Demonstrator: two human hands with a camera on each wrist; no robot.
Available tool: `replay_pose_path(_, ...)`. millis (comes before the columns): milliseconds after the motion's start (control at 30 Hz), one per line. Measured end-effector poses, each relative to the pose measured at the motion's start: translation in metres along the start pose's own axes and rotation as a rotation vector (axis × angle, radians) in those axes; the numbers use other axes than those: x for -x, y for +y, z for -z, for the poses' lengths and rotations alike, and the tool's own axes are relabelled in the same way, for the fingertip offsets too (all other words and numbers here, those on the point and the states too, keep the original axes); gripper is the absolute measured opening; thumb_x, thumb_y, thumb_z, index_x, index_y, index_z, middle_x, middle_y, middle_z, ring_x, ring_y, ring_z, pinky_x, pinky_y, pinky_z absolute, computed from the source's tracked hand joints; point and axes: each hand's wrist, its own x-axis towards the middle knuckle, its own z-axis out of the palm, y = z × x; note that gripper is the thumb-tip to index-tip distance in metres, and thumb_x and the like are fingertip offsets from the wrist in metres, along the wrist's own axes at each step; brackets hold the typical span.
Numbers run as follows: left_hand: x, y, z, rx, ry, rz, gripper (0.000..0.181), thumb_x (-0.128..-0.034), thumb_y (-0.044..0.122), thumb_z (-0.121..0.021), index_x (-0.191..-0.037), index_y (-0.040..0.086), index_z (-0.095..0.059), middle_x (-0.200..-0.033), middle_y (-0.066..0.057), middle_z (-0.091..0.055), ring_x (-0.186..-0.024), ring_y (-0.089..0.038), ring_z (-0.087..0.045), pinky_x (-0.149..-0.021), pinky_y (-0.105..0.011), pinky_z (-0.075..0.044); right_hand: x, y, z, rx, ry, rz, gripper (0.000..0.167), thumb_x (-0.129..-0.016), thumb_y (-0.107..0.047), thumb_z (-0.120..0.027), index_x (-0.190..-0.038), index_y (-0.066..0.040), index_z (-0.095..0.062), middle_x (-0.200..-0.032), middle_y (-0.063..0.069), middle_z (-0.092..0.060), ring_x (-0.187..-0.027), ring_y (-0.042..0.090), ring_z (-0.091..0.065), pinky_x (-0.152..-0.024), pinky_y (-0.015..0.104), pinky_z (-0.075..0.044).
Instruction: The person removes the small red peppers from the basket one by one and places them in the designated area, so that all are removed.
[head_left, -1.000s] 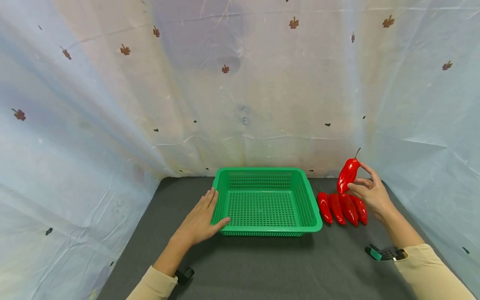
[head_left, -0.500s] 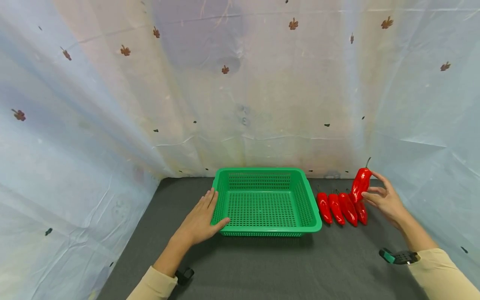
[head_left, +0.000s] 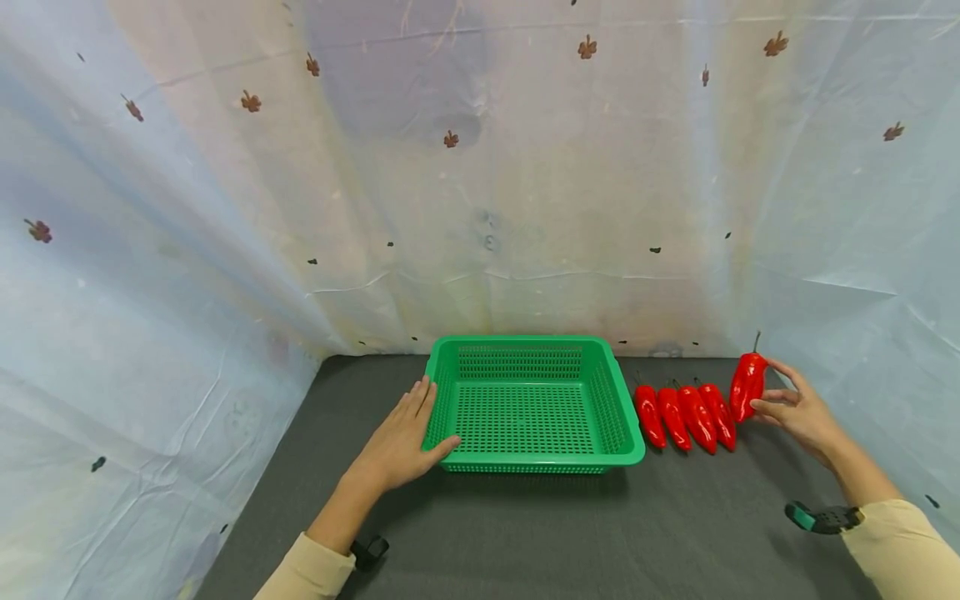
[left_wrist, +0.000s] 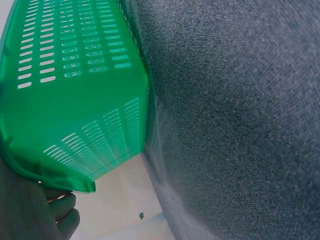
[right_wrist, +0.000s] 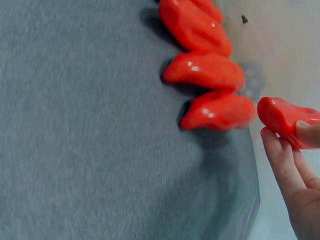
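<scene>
Between thumb and fingers my right hand [head_left: 802,415] pinches a shiny red pepper [head_left: 747,386], its stem pointing up. The right wrist view shows the held pepper [right_wrist: 284,116] raised off the cloth, just past the end of a row. That row is several red peppers [head_left: 697,419] lying side by side to the right of a green plastic basket [head_left: 537,459]. My left hand [head_left: 397,436] rests on the basket's left rim with fingers straight. In the left wrist view, the fingers [left_wrist: 64,210] show beside the basket's rim, and most of the palm is dark.
Dark grey cloth [head_left: 525,533] covers the table. Behind and at both sides hangs pale plastic sheeting [head_left: 555,183] with small leaf marks. The basket holds nothing. A dark band [head_left: 821,518] sits on the right wrist.
My right hand has moved right and lower with the pepper, from above the row to beyond its right end. The left hand and basket have stayed still.
</scene>
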Motion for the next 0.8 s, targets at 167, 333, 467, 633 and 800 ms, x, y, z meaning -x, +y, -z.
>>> replay_pose_path(167,0.0,0.0,0.001,0.001,-0.005,0.0,0.108,-0.1031,0.076,-0.047,-0.172,0.002,-0.009,-0.18,-0.019,-0.004,-0.166,-0.034,-0.01,-0.134,-0.052,-0.015,0.002,0.007,0.008,0.052,-0.052,-0.044,0.092,-0.109,-0.009,-0.065,-0.171,-0.001,0.002,-0.137,0.049,-0.042,-0.088,0.011,-0.075,-0.081,0.034,-0.067)
replay_pose_path(333,0.0,0.0,0.001,0.003,-0.004,-0.003,0.107,-0.1033,0.076,-0.047,-0.172,0.002,-0.01,-0.179,-0.019,-0.004,-0.166,-0.035,-0.009,-0.134,-0.054,-0.016,0.001,0.012,0.011,0.092,-0.069,-0.091,0.092,-0.108,-0.008,-0.065,-0.167,0.007,0.004,-0.138,0.052,-0.04,-0.09,0.015,-0.075,-0.083,0.041,-0.067)
replay_pose_path(467,0.001,0.0,0.002,0.006,0.002,-0.004,0.107,-0.1031,0.076,-0.047,-0.172,0.002,-0.011,-0.179,-0.019,-0.004,-0.166,-0.035,-0.01,-0.134,-0.054,-0.017,-0.004,0.015,0.012,0.127,-0.078,-0.109,0.09,-0.107,-0.002,-0.064,-0.165,0.01,0.003,-0.133,0.051,-0.042,-0.093,0.024,-0.075,-0.082,0.045,-0.067)
replay_pose_path(633,0.001,0.0,0.001,0.012,0.01,-0.008,0.107,-0.1035,0.075,-0.047,-0.172,0.001,-0.011,-0.179,-0.02,-0.005,-0.166,-0.035,-0.01,-0.134,-0.054,-0.017,-0.008,0.016,0.01,0.148,-0.129,-0.132,0.084,-0.106,0.005,-0.061,-0.163,0.015,0.0,-0.127,0.046,-0.048,-0.095,0.029,-0.073,-0.082,0.044,-0.067)
replay_pose_path(800,0.001,-0.001,0.0,0.007,0.009,-0.009,0.106,-0.1037,0.075,-0.047,-0.172,0.002,-0.012,-0.179,-0.02,-0.005,-0.166,-0.035,-0.01,-0.134,-0.054,-0.017,-0.01,0.015,0.007,0.139,-0.176,-0.134,0.079,-0.105,0.007,-0.06,-0.16,0.019,-0.005,-0.125,0.046,-0.053,-0.093,0.023,-0.073,-0.081,0.043,-0.067)
